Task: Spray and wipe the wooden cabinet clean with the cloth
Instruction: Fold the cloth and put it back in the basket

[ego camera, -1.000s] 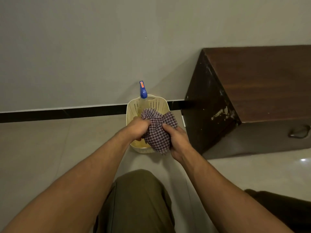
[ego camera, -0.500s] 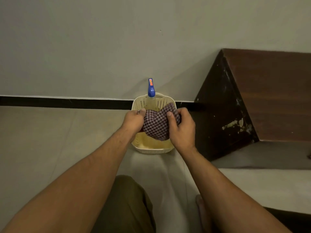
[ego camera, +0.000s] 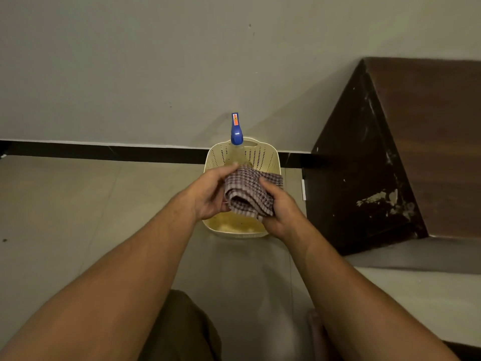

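You hold the folded purple-and-white checked cloth (ego camera: pixel 250 194) between both hands, above the cream perforated plastic basket (ego camera: pixel 263 155); your left hand (ego camera: pixel 208 194) grips the cloth's left edge, thumb up at the top and fingers tucked underneath; your right hand (ego camera: pixel 279 212) clamps the cloth's right side, thumb pressed across the top of the fold; the two hands are close together, with only the cloth between them; the basket stands on the pale tiled floor (ego camera: pixel 78 217) at its far edge, against the black skirting strip (ego camera: pixel 104 152) at the foot of the plain grey wall (ego camera: pixel 130 61); a clear spray bottle (ego camera: pixel 236 134) with a blue trigger head stands upright at the basket's far wall, its head above the rim; the dark brown wooden cabinet (ego camera: pixel 429 142) sits on the floor near the basket's right side, its back at the same wall; its side panel is scuffed with pale patches; your knee (ego camera: pixel 182 329) in olive cloth shows at the bottom edge.
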